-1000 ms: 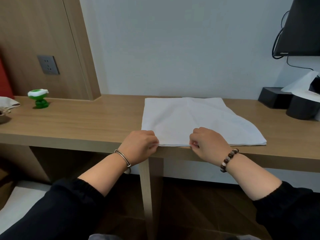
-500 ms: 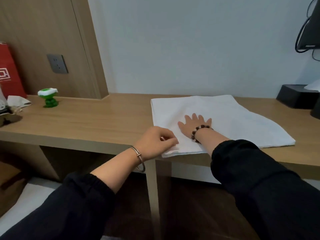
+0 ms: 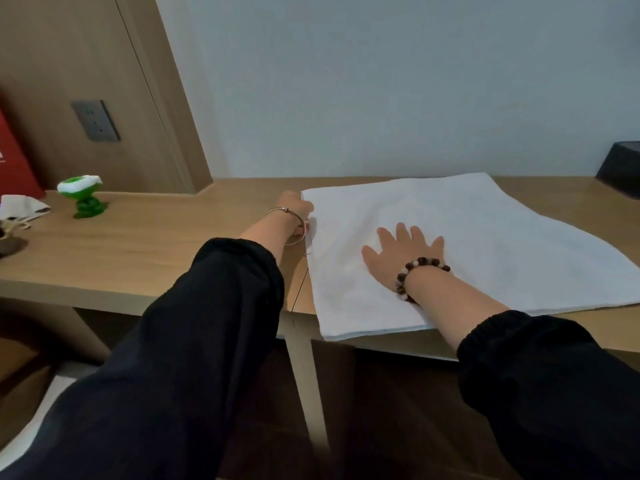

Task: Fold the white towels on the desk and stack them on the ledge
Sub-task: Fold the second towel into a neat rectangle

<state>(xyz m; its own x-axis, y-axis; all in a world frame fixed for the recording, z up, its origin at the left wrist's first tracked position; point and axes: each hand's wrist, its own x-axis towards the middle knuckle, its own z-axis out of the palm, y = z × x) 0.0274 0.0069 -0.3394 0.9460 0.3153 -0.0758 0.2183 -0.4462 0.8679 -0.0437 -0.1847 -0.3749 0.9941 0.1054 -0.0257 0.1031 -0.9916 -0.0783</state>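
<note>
Left hand has moved since half a second ago, from the near corner of the white towel along its left edge to the far corner. Fingers hidden, so cannot tell its grip. Right hand stays spread flat, pinning the towel to the desk. Judgement: squaring edges before the next fold.

**A:** Look at that white towel: matt cloth, soft, faintly creased.

**B:** And under it the desk, pale wood grain, smooth, with just a low satin sheen.

**A:** The bangle on the left wrist reads as thin polished metal. The bead bracelet on the right has glossy dark and pale beads.

**B:** The sleeves are matt black cloth. The green toy at the back is shiny plastic.
</note>
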